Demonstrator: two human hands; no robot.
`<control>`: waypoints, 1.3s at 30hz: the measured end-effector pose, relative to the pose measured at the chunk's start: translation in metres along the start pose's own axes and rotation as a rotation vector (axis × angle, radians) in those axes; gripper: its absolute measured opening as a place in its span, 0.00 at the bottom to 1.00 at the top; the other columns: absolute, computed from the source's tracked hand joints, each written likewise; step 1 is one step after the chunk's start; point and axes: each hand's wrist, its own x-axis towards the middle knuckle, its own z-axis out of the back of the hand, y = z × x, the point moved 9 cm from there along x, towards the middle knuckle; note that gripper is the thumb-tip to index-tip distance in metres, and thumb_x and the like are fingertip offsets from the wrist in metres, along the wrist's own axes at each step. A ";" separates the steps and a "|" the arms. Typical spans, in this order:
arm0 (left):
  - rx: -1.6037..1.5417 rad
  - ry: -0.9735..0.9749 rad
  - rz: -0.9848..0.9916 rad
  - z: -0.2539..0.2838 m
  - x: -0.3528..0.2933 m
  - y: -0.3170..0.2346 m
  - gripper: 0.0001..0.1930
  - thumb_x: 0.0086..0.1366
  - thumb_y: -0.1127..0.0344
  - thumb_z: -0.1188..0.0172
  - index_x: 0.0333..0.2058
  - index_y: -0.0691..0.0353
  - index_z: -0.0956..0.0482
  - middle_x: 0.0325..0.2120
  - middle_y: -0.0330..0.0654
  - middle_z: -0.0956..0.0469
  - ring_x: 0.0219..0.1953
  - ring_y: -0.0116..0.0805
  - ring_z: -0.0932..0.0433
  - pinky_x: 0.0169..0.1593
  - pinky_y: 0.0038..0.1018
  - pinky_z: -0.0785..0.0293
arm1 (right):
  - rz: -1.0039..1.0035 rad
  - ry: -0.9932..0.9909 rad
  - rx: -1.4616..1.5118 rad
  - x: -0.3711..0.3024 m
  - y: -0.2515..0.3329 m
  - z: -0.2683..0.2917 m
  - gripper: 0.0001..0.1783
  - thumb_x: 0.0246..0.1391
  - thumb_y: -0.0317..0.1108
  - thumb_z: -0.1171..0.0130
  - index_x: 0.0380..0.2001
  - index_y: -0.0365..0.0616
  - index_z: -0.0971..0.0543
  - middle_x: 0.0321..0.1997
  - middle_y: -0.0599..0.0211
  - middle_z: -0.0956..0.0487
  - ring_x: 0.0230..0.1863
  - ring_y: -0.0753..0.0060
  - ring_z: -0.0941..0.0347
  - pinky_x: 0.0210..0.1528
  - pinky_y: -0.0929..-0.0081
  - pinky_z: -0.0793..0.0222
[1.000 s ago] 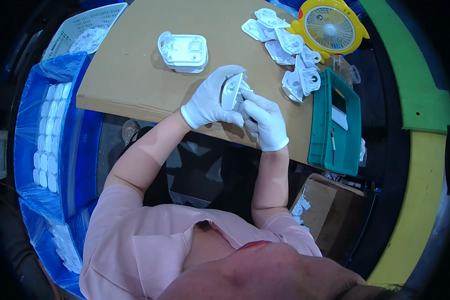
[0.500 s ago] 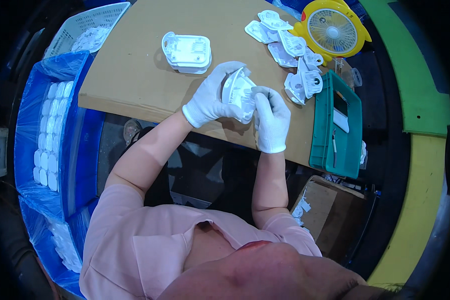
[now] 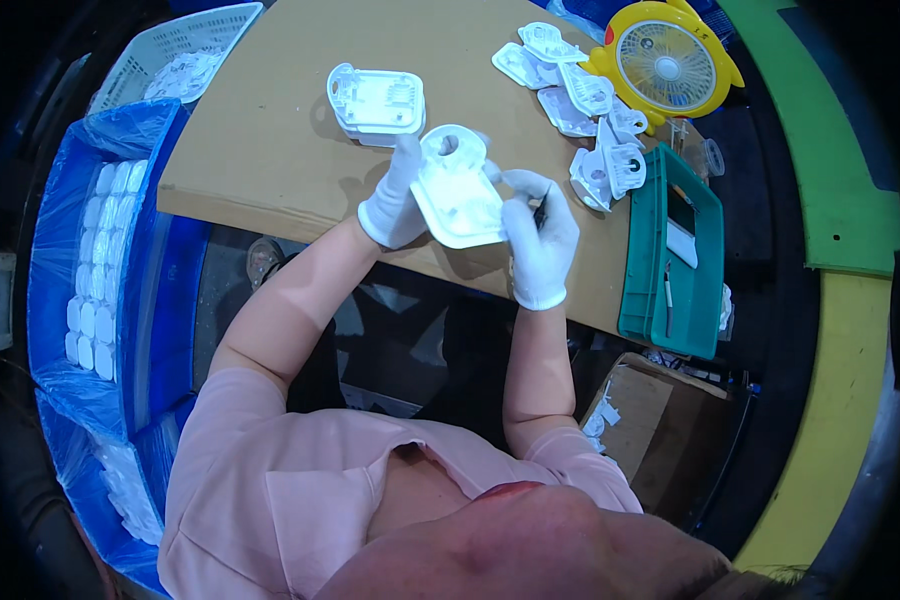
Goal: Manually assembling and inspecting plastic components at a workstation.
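Left hand (image 3: 395, 205): your gloved fingers grip the shell's left edge.
Right hand (image 3: 540, 240): fingers closed on its right edge.
Shell (image 3: 457, 192): white plastic, tilted, held above the counter (image 3: 260, 130).
Nearby: stacked shells (image 3: 375, 102), loose pile (image 3: 575, 100), green tray (image 3: 642, 260).

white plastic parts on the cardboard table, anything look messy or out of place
Mostly tidy. The neat stack of white plastic shells sits squarely, but the loose white plastic parts by the yellow round fan lie jumbled, overlapping at odd angles. The white moulded shell held between the left hand and right hand shows no visible damage.
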 end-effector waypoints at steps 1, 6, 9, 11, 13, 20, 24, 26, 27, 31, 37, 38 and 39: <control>0.001 0.000 -0.001 0.000 -0.001 -0.001 0.53 0.46 0.21 0.46 0.58 0.61 0.39 0.47 0.45 0.27 0.50 0.36 0.25 0.54 0.33 0.26 | 0.132 0.098 -0.084 -0.001 0.011 -0.010 0.13 0.49 0.27 0.41 0.40 0.37 0.23 0.31 0.75 0.27 0.28 0.87 0.38 0.31 0.87 0.42; 0.027 -0.010 -0.099 -0.005 0.003 -0.010 0.52 0.46 0.20 0.47 0.57 0.59 0.38 0.44 0.44 0.26 0.48 0.35 0.24 0.53 0.34 0.26 | 0.524 0.109 -0.299 -0.007 0.043 -0.019 0.22 0.36 0.24 0.38 0.42 0.38 0.22 0.35 0.68 0.29 0.27 0.81 0.38 0.30 0.82 0.40; 0.185 -0.103 -0.204 0.002 0.001 -0.018 0.51 0.46 0.21 0.46 0.58 0.58 0.39 0.43 0.44 0.26 0.48 0.36 0.24 0.53 0.34 0.26 | 0.559 0.042 -0.322 -0.011 0.048 -0.015 0.22 0.37 0.26 0.36 0.42 0.39 0.22 0.40 0.68 0.29 0.25 0.82 0.40 0.26 0.84 0.42; 0.194 -0.098 -0.231 0.005 -0.001 -0.019 0.51 0.47 0.22 0.46 0.58 0.57 0.40 0.43 0.44 0.26 0.47 0.36 0.24 0.53 0.34 0.26 | 0.598 0.092 -0.318 -0.016 0.054 -0.018 0.23 0.38 0.27 0.33 0.42 0.40 0.22 0.41 0.67 0.30 0.23 0.83 0.41 0.25 0.85 0.43; 0.204 -0.095 -0.259 0.008 -0.004 -0.021 0.50 0.48 0.22 0.45 0.59 0.56 0.40 0.43 0.44 0.26 0.47 0.36 0.24 0.53 0.34 0.27 | 0.637 0.143 -0.311 -0.019 0.056 -0.025 0.24 0.38 0.29 0.31 0.43 0.40 0.22 0.42 0.67 0.30 0.22 0.84 0.42 0.23 0.86 0.44; -0.028 -0.030 -0.069 -0.010 0.001 -0.006 0.38 0.58 0.36 0.42 0.58 0.56 0.37 0.45 0.44 0.26 0.49 0.36 0.24 0.53 0.32 0.27 | 0.177 -0.187 -0.061 0.001 0.000 0.006 0.26 0.46 0.32 0.29 0.48 0.38 0.26 0.40 0.70 0.27 0.26 0.88 0.35 0.24 0.88 0.39; 0.340 0.035 0.134 -0.009 0.004 0.015 0.26 0.61 0.55 0.39 0.55 0.57 0.32 0.48 0.43 0.26 0.51 0.37 0.25 0.53 0.31 0.29 | -0.012 -0.124 0.237 0.000 -0.018 -0.004 0.21 0.50 0.31 0.33 0.47 0.38 0.26 0.38 0.69 0.23 0.37 0.81 0.27 0.38 0.84 0.30; 0.982 0.048 -0.229 -0.015 0.001 0.002 0.23 0.62 0.63 0.42 0.54 0.63 0.32 0.45 0.43 0.25 0.48 0.34 0.24 0.52 0.29 0.29 | 0.012 -0.125 0.257 0.000 -0.011 -0.008 0.19 0.47 0.28 0.32 0.43 0.37 0.24 0.41 0.70 0.23 0.36 0.85 0.30 0.42 0.82 0.32; 1.041 0.032 -0.259 -0.015 0.000 0.003 0.22 0.62 0.64 0.44 0.53 0.64 0.32 0.44 0.44 0.24 0.47 0.33 0.24 0.52 0.29 0.29 | 0.010 -0.124 0.257 0.002 -0.008 -0.012 0.19 0.47 0.28 0.32 0.43 0.37 0.24 0.41 0.70 0.23 0.36 0.85 0.30 0.42 0.82 0.32; 0.952 -0.111 -0.181 -0.007 -0.005 0.002 0.21 0.62 0.66 0.45 0.53 0.64 0.33 0.42 0.44 0.24 0.44 0.32 0.24 0.50 0.27 0.28 | -0.140 -0.135 0.104 0.004 -0.022 -0.011 0.21 0.47 0.29 0.33 0.45 0.37 0.24 0.45 0.65 0.23 0.42 0.78 0.29 0.47 0.77 0.32; 0.451 -0.180 -0.145 0.014 -0.004 -0.006 0.17 0.63 0.64 0.41 0.49 0.59 0.32 0.40 0.38 0.26 0.44 0.25 0.27 0.47 0.23 0.28 | 0.411 0.269 -0.060 0.002 0.030 -0.052 0.43 0.32 0.44 0.22 0.52 0.35 0.26 0.58 0.54 0.29 0.58 0.60 0.31 0.60 0.64 0.37; 0.312 -0.244 -0.075 0.018 -0.005 -0.003 0.17 0.63 0.65 0.41 0.49 0.58 0.32 0.40 0.37 0.26 0.43 0.26 0.26 0.46 0.24 0.27 | 0.439 0.296 -0.229 -0.001 0.037 -0.059 0.47 0.30 0.45 0.21 0.54 0.36 0.28 0.59 0.55 0.30 0.58 0.62 0.31 0.60 0.65 0.36; 0.312 -0.247 -0.081 0.018 -0.004 -0.004 0.17 0.63 0.65 0.41 0.49 0.58 0.32 0.40 0.37 0.26 0.43 0.26 0.26 0.46 0.24 0.27 | 0.466 0.323 -0.400 -0.002 0.040 -0.065 0.50 0.28 0.46 0.20 0.56 0.36 0.30 0.59 0.56 0.30 0.57 0.63 0.31 0.59 0.66 0.35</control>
